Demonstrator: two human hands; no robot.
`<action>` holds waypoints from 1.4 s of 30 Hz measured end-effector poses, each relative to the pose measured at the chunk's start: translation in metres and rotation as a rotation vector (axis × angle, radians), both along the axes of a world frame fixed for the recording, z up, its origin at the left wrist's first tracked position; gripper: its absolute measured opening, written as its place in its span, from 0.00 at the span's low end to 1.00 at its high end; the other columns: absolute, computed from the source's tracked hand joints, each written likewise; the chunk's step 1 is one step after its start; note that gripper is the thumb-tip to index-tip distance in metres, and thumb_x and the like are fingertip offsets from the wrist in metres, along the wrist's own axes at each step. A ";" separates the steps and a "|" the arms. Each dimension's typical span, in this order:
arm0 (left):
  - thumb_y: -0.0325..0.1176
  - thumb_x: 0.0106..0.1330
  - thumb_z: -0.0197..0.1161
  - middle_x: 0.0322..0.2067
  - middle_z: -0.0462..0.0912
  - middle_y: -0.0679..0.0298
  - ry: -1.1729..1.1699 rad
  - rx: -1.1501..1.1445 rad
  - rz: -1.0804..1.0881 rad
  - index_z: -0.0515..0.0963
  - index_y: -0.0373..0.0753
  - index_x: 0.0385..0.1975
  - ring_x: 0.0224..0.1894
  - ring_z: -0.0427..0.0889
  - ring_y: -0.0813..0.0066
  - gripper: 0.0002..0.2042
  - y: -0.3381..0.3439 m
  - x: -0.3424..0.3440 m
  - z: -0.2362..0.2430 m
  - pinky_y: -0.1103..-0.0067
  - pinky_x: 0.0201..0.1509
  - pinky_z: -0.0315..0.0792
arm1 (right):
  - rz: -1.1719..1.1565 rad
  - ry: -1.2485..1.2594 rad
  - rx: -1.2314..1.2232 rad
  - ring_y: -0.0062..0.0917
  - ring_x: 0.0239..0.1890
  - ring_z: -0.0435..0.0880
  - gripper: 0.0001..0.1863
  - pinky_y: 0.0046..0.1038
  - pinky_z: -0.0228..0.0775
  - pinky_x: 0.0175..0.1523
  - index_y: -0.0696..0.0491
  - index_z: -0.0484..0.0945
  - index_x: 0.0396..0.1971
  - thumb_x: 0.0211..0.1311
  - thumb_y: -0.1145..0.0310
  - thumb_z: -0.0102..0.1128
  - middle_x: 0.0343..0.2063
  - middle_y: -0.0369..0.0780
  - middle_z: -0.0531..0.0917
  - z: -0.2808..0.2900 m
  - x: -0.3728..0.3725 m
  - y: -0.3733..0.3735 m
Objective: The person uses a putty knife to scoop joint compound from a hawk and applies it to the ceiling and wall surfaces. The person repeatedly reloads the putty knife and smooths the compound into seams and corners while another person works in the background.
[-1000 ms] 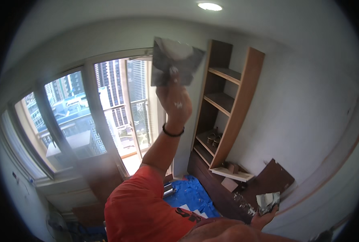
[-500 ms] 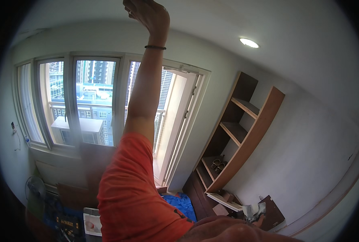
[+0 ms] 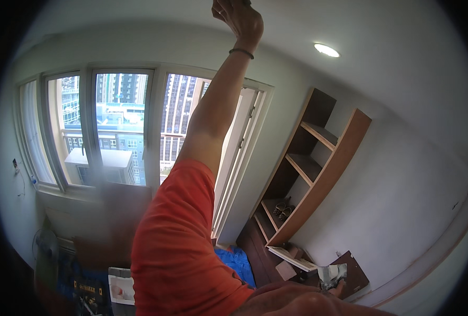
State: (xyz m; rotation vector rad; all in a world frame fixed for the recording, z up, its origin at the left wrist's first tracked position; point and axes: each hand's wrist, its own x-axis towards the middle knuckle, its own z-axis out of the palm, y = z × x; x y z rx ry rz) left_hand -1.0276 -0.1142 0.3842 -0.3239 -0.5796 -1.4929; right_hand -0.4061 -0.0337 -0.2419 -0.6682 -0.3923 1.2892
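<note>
My left hand [image 3: 239, 17] is raised to the ceiling, bent at the wrist, fingers curled and cut off by the top edge; what it grips is hidden. A dark bracelet circles that wrist. Low on the right, my right hand [image 3: 337, 289] is closed on a putty-smeared metal plate [image 3: 330, 273], partly hidden behind my forearm and shoulder area. Behind that hand lies a dark brown board [image 3: 356, 275].
Ahead are windows [image 3: 119, 100] and a glazed door frame [image 3: 260, 105]. A wooden shelf unit [image 3: 339, 163] with shoes stands right. A white ceiling [image 3: 381, 58] has a round light. A blue sheet [image 3: 234, 260], fan [image 3: 44, 242] and black tool bag [image 3: 86, 292] lie below.
My left hand rose from chest-high view to the ceiling, carrying a broad blade that left view, then shifted rightward. The plate in my right hand appears slightly lower; the camera view has tilted.
</note>
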 end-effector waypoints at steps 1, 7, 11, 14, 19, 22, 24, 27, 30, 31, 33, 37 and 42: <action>0.37 0.83 0.37 0.72 0.66 0.54 0.097 0.010 -0.027 0.62 0.38 0.74 0.72 0.65 0.57 0.24 -0.013 -0.008 -0.017 0.54 0.74 0.52 | 0.001 -0.024 -0.009 0.38 0.48 0.84 0.34 0.44 0.80 0.41 0.41 0.74 0.62 0.62 0.36 0.61 0.55 0.38 0.82 -0.003 0.000 0.003; 0.36 0.82 0.38 0.72 0.63 0.51 0.121 0.166 0.038 0.56 0.39 0.76 0.71 0.66 0.50 0.24 -0.129 -0.031 0.000 0.54 0.71 0.60 | 0.073 -0.036 -0.096 0.35 0.56 0.82 0.30 0.38 0.77 0.55 0.51 0.71 0.64 0.71 0.46 0.53 0.59 0.41 0.80 0.027 -0.026 -0.012; 0.35 0.82 0.39 0.72 0.63 0.51 0.097 0.178 0.118 0.56 0.40 0.76 0.71 0.66 0.50 0.24 -0.118 -0.043 0.013 0.54 0.71 0.61 | 0.018 -0.066 -0.105 0.35 0.58 0.82 0.29 0.36 0.76 0.60 0.57 0.70 0.64 0.75 0.51 0.50 0.59 0.43 0.79 0.052 -0.034 -0.022; 0.36 0.82 0.39 0.72 0.63 0.51 0.054 0.164 0.110 0.56 0.40 0.76 0.72 0.65 0.50 0.25 -0.094 -0.029 0.016 0.52 0.70 0.60 | 0.024 -0.047 -0.114 0.35 0.58 0.82 0.29 0.36 0.77 0.59 0.56 0.71 0.64 0.74 0.50 0.50 0.59 0.43 0.80 0.054 -0.038 -0.019; 0.37 0.81 0.41 0.73 0.62 0.51 0.032 0.141 0.066 0.56 0.40 0.76 0.73 0.62 0.50 0.26 -0.052 0.003 0.017 0.49 0.71 0.54 | 0.033 -0.028 -0.070 0.35 0.56 0.83 0.29 0.36 0.78 0.58 0.56 0.72 0.63 0.74 0.50 0.51 0.58 0.42 0.80 0.032 -0.033 -0.007; 0.36 0.80 0.42 0.73 0.61 0.51 0.054 0.161 0.069 0.57 0.40 0.76 0.73 0.62 0.50 0.26 -0.012 0.022 0.017 0.50 0.72 0.52 | -0.034 0.009 -0.086 0.35 0.56 0.84 0.28 0.37 0.79 0.58 0.56 0.72 0.63 0.74 0.51 0.51 0.58 0.43 0.81 0.025 -0.023 -0.015; 0.35 0.79 0.44 0.73 0.62 0.52 0.058 0.170 0.044 0.57 0.41 0.76 0.73 0.62 0.50 0.26 0.010 0.030 0.016 0.51 0.72 0.52 | -0.080 0.022 -0.099 0.35 0.56 0.84 0.28 0.38 0.79 0.58 0.56 0.71 0.63 0.74 0.51 0.51 0.59 0.43 0.80 0.019 -0.015 -0.017; 0.33 0.77 0.46 0.73 0.62 0.52 0.050 0.158 -0.012 0.58 0.40 0.76 0.73 0.61 0.50 0.27 0.044 0.059 0.018 0.51 0.72 0.52 | -0.156 0.032 -0.136 0.35 0.57 0.83 0.28 0.39 0.79 0.59 0.56 0.71 0.64 0.75 0.52 0.51 0.59 0.43 0.80 0.015 -0.006 -0.027; 0.30 0.76 0.47 0.73 0.62 0.52 0.017 0.135 -0.056 0.58 0.41 0.76 0.73 0.61 0.50 0.28 0.075 0.076 0.021 0.51 0.72 0.52 | -0.251 0.029 -0.176 0.36 0.59 0.82 0.28 0.39 0.78 0.60 0.57 0.70 0.65 0.75 0.52 0.50 0.60 0.42 0.79 0.028 -0.013 -0.039; 0.29 0.75 0.48 0.73 0.62 0.52 0.003 0.127 -0.069 0.58 0.41 0.76 0.73 0.60 0.50 0.28 0.085 0.081 0.022 0.50 0.71 0.52 | -0.276 0.022 -0.162 0.36 0.59 0.82 0.28 0.39 0.78 0.60 0.57 0.70 0.65 0.75 0.52 0.49 0.60 0.43 0.79 0.031 -0.015 -0.043; 0.29 0.74 0.49 0.73 0.61 0.52 -0.023 0.109 -0.065 0.58 0.42 0.76 0.73 0.60 0.50 0.29 0.115 0.091 0.020 0.50 0.71 0.52 | -0.312 0.010 -0.147 0.36 0.60 0.81 0.28 0.40 0.78 0.60 0.57 0.69 0.65 0.76 0.52 0.48 0.60 0.42 0.79 0.030 -0.012 -0.048; 0.28 0.72 0.51 0.73 0.61 0.53 0.136 -0.074 -0.691 0.60 0.43 0.75 0.74 0.59 0.50 0.29 0.140 0.137 0.008 0.50 0.71 0.53 | -0.384 0.035 -0.060 0.36 0.60 0.81 0.28 0.41 0.78 0.60 0.55 0.69 0.66 0.76 0.52 0.47 0.60 0.42 0.80 0.003 0.019 -0.058; 0.25 0.68 0.55 0.72 0.61 0.53 0.106 0.012 -0.393 0.65 0.42 0.73 0.75 0.58 0.50 0.30 0.203 0.155 0.017 0.51 0.70 0.53 | -0.496 0.115 -0.008 0.38 0.60 0.80 0.31 0.44 0.77 0.59 0.51 0.69 0.68 0.74 0.47 0.49 0.61 0.40 0.79 0.008 0.014 -0.080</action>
